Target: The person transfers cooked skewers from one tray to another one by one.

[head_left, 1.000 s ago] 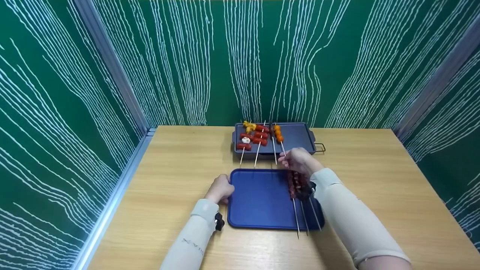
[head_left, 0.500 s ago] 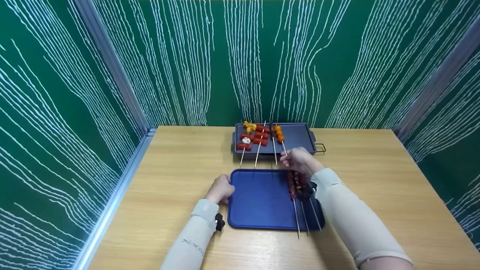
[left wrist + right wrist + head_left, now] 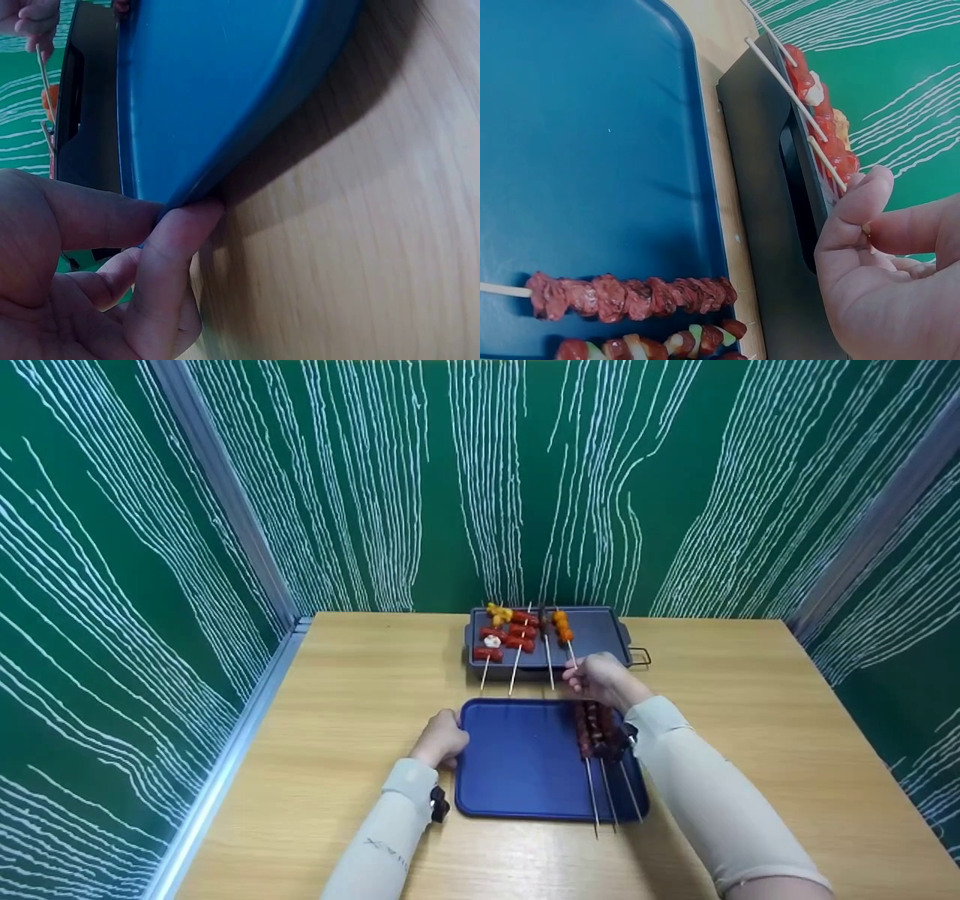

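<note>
My left hand (image 3: 439, 737) pinches the left rim of a blue tray (image 3: 517, 765) between thumb and fingers, as the left wrist view shows close up. Several meat skewers lie along the tray's right side, partly under my right forearm; one carries reddish meat (image 3: 630, 296), another has green pieces (image 3: 671, 345). Just beyond the tray, my right hand (image 3: 598, 676) pinches the stick of a skewer of orange balls (image 3: 563, 626). That skewer's food end is over the dark grill pan (image 3: 596, 634), right of a thin dark skewer (image 3: 546, 624).
Two skewers with red sausage pieces (image 3: 523, 631) lie on the pan's left half, one bearing a white flower-shaped slice (image 3: 492, 641). Their sticks overhang the near edge. A wire handle (image 3: 641, 655) sticks out at the pan's right. Green patterned panels (image 3: 465, 510) enclose the wooden table (image 3: 360, 675).
My right hand and the orange-ball skewer have shifted slightly right, widening the gap from the dark skewer. My left hand and the tray have stayed put.
</note>
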{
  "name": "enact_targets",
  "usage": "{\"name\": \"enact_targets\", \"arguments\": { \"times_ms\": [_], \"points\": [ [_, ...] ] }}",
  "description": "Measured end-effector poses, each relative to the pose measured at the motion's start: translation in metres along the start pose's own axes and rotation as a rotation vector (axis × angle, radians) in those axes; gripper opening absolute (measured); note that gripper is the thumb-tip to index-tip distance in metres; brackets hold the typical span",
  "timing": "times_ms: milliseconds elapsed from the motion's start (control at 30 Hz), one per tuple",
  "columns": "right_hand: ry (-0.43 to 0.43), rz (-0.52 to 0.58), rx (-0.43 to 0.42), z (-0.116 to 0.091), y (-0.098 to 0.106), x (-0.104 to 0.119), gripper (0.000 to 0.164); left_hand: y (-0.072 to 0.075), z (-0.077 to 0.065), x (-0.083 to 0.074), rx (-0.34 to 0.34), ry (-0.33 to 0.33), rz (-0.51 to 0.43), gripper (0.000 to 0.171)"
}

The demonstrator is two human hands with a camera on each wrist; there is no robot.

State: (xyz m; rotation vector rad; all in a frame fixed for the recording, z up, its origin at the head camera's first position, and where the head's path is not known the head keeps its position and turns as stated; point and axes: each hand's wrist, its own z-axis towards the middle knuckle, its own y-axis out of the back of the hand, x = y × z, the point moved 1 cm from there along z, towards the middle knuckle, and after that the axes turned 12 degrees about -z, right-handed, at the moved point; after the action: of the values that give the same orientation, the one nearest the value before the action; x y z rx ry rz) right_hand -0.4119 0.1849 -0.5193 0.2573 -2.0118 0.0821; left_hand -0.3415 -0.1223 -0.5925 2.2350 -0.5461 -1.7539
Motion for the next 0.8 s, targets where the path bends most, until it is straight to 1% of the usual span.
{"name": "enact_targets", "arguments": {
  "times_ms": [33,67,133,167,300,400,500,633,800],
  "points": [
    [0.000,0.001,-0.002,0.000,0.000,0.000,0.026,0.001,-0.004,-0.005,-0.002,0.006,0.001,0.009],
    [0.001,0.006,0.000,-0.001,0.001,0.000,0.027,0.001,-0.003,-0.003,0.000,0.004,-0.006,0.009],
    [0.001,0.015,-0.004,-0.001,0.001,0.001,0.027,-0.002,0.010,0.010,0.004,-0.012,-0.018,0.012],
    [0.001,0.020,-0.005,-0.001,0.002,0.001,0.027,-0.003,0.011,0.009,0.003,0.005,-0.017,0.014],
    [0.002,0.036,-0.010,-0.003,0.003,0.003,0.027,-0.008,0.032,0.031,0.006,-0.017,-0.013,0.016],
    [0.013,0.036,-0.005,-0.006,0.003,0.005,0.025,-0.009,0.037,0.035,0.010,-0.009,-0.010,0.015],
    [0.030,0.031,0.004,-0.009,0.004,0.006,0.023,-0.009,0.040,0.038,0.009,0.000,-0.019,0.015],
    [0.039,0.013,0.005,-0.012,0.005,0.008,0.022,-0.008,0.040,0.037,0.012,0.010,-0.023,0.017],
    [0.044,0.016,0.013,-0.016,0.005,0.010,0.022,-0.008,0.037,0.033,0.018,0.021,0.008,0.008]
  ]
}}
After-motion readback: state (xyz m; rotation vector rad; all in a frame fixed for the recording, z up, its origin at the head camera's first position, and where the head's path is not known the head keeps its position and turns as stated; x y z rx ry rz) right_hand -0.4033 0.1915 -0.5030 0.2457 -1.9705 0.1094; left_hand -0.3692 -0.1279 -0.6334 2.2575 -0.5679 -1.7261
